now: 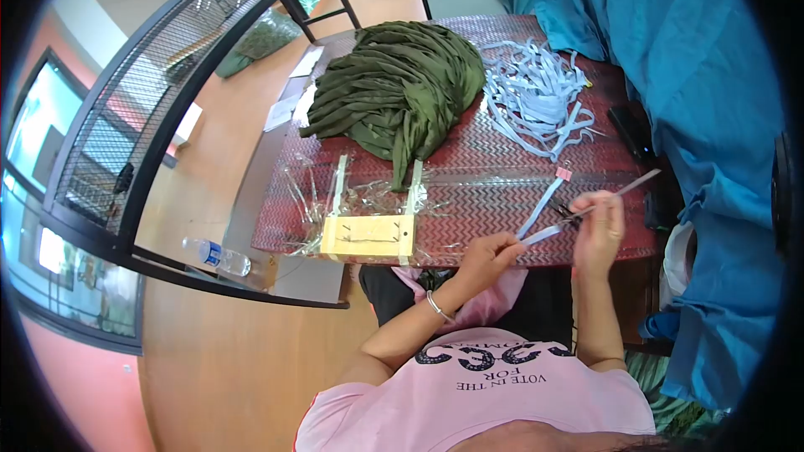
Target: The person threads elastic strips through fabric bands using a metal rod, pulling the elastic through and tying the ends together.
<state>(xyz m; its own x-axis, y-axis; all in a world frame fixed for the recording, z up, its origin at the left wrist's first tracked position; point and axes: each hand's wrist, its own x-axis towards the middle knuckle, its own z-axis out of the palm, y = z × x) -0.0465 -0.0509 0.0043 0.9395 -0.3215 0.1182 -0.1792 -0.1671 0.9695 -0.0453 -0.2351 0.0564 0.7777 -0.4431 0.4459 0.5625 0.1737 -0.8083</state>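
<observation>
My left hand (pixel 492 258) pinches a pale blue-white fabric strip (pixel 543 235) close to the front edge of the table. My right hand (pixel 600 230) is raised just to the right, its fingertips closed on the same strip, whose end sticks out beyond the fingers. A small dark object (pixel 566 212), possibly snips, shows beside the right fingertips; I cannot tell whether it is held. Another length of strip rises from the left hand to a pink tag (pixel 564 173). Behind the hands lies a tangled heap of pale strips (pixel 540 88).
A big pile of dark green fabric (pixel 398 88) covers the table's back left. In front of it is a yellow block (pixel 368 235) with taped clear plastic. A water bottle (pixel 219 257) lies at left beside a black metal frame (pixel 134 226). Blue cloth (pixel 670 59) hangs at right.
</observation>
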